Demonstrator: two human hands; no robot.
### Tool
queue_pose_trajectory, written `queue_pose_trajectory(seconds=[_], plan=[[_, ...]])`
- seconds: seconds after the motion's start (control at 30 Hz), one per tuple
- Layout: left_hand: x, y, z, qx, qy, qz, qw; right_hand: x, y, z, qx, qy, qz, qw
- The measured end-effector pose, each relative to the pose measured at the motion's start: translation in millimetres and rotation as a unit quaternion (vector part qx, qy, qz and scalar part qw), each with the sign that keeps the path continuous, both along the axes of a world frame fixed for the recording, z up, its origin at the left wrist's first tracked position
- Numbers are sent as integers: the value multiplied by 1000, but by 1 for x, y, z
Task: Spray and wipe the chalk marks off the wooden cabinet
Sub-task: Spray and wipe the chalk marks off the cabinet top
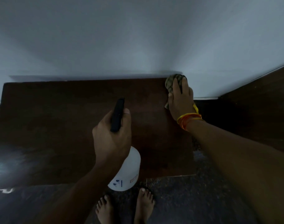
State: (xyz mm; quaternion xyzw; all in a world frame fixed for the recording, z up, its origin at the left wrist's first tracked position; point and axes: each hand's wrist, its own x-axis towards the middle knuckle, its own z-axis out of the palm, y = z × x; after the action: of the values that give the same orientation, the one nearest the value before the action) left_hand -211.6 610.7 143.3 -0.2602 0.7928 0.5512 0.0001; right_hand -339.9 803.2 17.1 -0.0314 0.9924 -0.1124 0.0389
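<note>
The dark wooden cabinet fills the middle of the view, its top running along a pale wall. My left hand grips a white spray bottle by its black trigger head, held over the cabinet's centre with the nozzle pointing away from me. My right hand presses a crumpled greenish cloth flat against the cabinet's far right corner. Orange and yellow threads circle that wrist. The light is dim, and I cannot make out chalk marks on the wood.
A pale wall rises behind the cabinet. Another dark wooden surface stands at the right. My bare feet rest on a dark speckled floor. A white mark shows at the lower left.
</note>
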Motion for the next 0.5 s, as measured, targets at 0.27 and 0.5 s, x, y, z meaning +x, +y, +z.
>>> queue_pose_trajectory(seconds=[0.27, 0.5], plan=[[20, 6, 3, -8, -13, -7, 1000, 80, 9, 0, -1, 0, 15, 1000], [46, 8, 0, -17, -15, -3, 1000, 85, 8, -3, 0, 9, -3, 1000]])
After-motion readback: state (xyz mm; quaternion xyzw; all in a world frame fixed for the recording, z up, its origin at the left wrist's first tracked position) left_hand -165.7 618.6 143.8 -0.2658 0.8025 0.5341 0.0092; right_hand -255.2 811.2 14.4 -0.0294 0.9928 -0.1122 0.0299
